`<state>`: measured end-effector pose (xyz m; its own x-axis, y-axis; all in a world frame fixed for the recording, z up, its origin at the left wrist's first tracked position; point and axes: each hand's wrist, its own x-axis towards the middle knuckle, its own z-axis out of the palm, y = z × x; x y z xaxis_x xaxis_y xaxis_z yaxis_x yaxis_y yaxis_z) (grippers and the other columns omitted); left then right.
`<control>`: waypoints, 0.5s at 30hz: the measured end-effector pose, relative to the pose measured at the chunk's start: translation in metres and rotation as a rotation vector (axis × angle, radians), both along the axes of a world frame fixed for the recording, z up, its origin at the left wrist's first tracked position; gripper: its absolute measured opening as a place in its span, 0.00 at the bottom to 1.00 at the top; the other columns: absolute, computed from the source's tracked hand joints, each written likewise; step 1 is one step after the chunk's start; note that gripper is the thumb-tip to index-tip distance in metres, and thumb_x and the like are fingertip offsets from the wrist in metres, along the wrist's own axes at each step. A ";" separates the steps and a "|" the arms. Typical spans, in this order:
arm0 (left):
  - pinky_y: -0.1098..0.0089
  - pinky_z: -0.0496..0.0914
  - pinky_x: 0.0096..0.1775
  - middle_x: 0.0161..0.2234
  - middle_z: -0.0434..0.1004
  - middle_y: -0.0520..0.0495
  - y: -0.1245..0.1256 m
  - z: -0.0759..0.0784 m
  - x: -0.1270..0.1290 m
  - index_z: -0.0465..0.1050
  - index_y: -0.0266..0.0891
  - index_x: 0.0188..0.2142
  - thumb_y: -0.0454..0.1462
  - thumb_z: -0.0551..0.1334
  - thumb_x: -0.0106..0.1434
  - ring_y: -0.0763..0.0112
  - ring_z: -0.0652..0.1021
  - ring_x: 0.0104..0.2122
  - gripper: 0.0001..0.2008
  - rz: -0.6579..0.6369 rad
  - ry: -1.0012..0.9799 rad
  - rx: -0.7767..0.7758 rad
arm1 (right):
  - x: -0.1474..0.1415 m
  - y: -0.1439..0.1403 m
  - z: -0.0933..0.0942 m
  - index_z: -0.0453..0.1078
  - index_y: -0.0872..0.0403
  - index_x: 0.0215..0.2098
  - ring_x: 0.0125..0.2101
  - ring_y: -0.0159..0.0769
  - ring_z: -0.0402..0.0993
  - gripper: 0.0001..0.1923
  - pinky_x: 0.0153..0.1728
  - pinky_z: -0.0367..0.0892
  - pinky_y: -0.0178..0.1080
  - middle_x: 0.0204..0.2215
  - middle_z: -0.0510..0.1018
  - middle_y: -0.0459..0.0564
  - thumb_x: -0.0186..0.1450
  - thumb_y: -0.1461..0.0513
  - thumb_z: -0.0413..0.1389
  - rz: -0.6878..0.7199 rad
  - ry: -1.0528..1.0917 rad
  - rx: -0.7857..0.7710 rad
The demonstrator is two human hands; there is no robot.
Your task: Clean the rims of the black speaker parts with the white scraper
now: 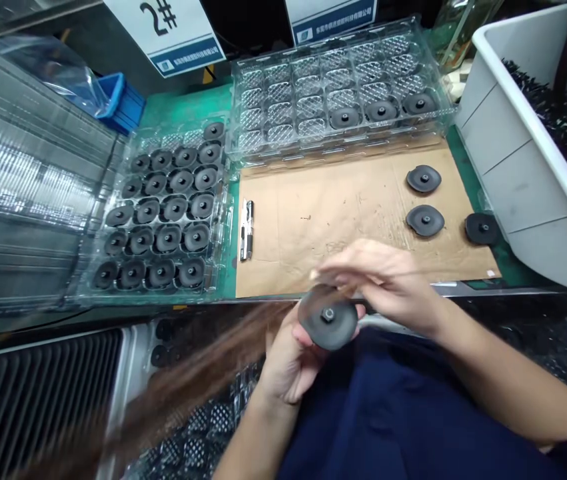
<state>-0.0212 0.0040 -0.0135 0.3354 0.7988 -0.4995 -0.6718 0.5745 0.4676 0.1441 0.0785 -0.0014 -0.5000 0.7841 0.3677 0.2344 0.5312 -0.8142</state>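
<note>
Disc (330, 331), black with a raised center stud, held over the near edge of the table (183, 103) in the left hand (286, 357). The left thumb presses the left side of its rim and fingertips show at the right side, so the hand grips it from beneath. The right hand (380, 277) arches over the far rim with fingers bent; blur prevents telling whether they pinch anything. A blurred brown streak (203, 367) crosses the near left foreground.

Beyond the hands, cardboard (303, 233) covers the middle of the table. Two loose discs (426, 220) lie on its right part, one behind the other; a third disc (482, 229) lies at its right edge, near the white bin (508, 160), which contains dark scraps (548, 113). Pens (250, 230) lie along the left edge of the cardboard.

Far side: a clear tray (308, 87) carries three discs at the right of its near row. Left side: a second tray (176, 141) carries rows of discs, with a single one at the right end of its far row. A blue basket (130, 107) stands behind it.
</note>
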 end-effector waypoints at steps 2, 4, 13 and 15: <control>0.64 0.73 0.45 0.50 0.73 0.41 0.000 0.004 0.000 0.69 0.42 0.51 0.45 0.71 0.46 0.55 0.77 0.44 0.32 -0.028 -0.036 0.015 | 0.008 -0.006 -0.013 0.71 0.51 0.45 0.37 0.31 0.72 0.12 0.38 0.67 0.34 0.38 0.77 0.48 0.67 0.63 0.49 -0.153 -0.023 -0.181; 0.63 0.73 0.44 0.51 0.73 0.40 0.001 0.005 0.001 0.70 0.42 0.50 0.44 0.72 0.45 0.52 0.77 0.45 0.32 -0.038 -0.047 0.008 | 0.019 -0.019 -0.028 0.71 0.51 0.45 0.38 0.33 0.73 0.11 0.37 0.68 0.35 0.39 0.77 0.48 0.66 0.61 0.51 -0.242 -0.055 -0.331; 0.63 0.72 0.46 0.51 0.72 0.41 0.007 0.009 0.004 0.70 0.44 0.50 0.43 0.73 0.43 0.53 0.76 0.46 0.33 -0.117 -0.055 -0.037 | 0.040 -0.047 -0.041 0.71 0.50 0.45 0.38 0.37 0.74 0.11 0.37 0.68 0.38 0.42 0.78 0.49 0.65 0.59 0.51 -0.450 -0.133 -0.504; 0.62 0.72 0.46 0.50 0.74 0.42 0.006 0.011 0.006 0.71 0.43 0.49 0.44 0.74 0.42 0.53 0.77 0.45 0.33 -0.126 -0.050 -0.045 | 0.034 -0.042 -0.019 0.70 0.49 0.47 0.39 0.35 0.73 0.12 0.37 0.67 0.37 0.43 0.77 0.48 0.65 0.62 0.52 -0.488 -0.094 -0.317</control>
